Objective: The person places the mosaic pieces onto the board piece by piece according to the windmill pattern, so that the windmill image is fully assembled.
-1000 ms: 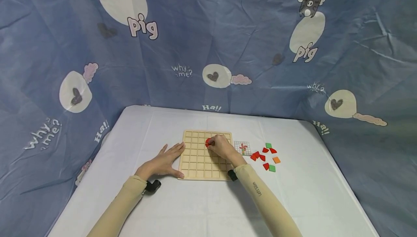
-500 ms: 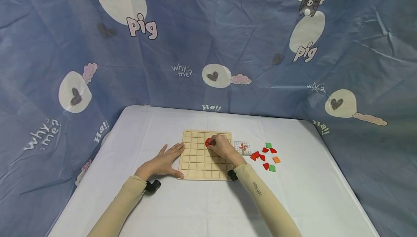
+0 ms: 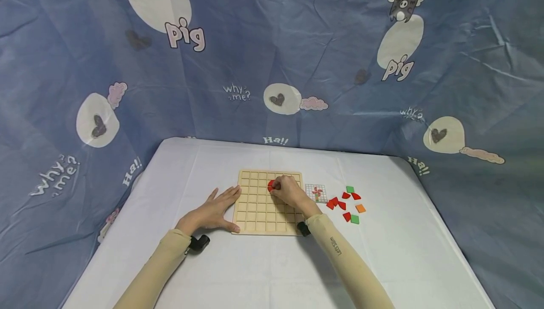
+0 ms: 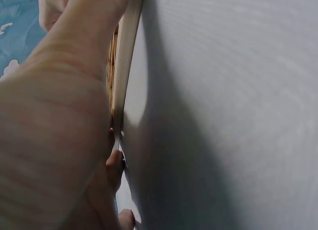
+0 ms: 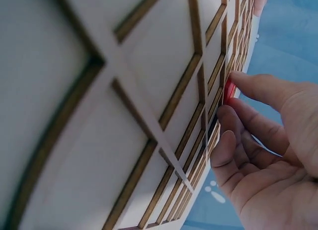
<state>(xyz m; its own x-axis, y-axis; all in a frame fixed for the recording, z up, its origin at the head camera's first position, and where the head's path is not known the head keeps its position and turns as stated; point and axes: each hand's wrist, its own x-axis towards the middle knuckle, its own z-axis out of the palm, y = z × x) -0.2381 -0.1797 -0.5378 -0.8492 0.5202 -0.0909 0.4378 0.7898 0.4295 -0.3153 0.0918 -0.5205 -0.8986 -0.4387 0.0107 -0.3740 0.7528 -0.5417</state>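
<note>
A pale wooden grid board (image 3: 256, 217) with square recesses lies on the white table. My left hand (image 3: 212, 210) is spread along the board's left side, thumb at the near corner and fingertips at the edge. In the left wrist view the board's side (image 4: 127, 56) runs past the thumb. My right hand (image 3: 291, 192) reaches over the upper part of the board, and its thumb and forefinger pinch a small red piece (image 5: 229, 92) down at the grid. In the head view, red (image 3: 270, 185) shows left of those fingertips; the rest is hidden beneath the hand.
A small pattern card (image 3: 316, 193) with a red and green figure lies right of the board. Beyond it are scattered several red curved pieces (image 3: 342, 206), two green squares (image 3: 354, 219) and an orange square (image 3: 360, 208). A blue printed cloth (image 3: 238, 63) hangs behind the table.
</note>
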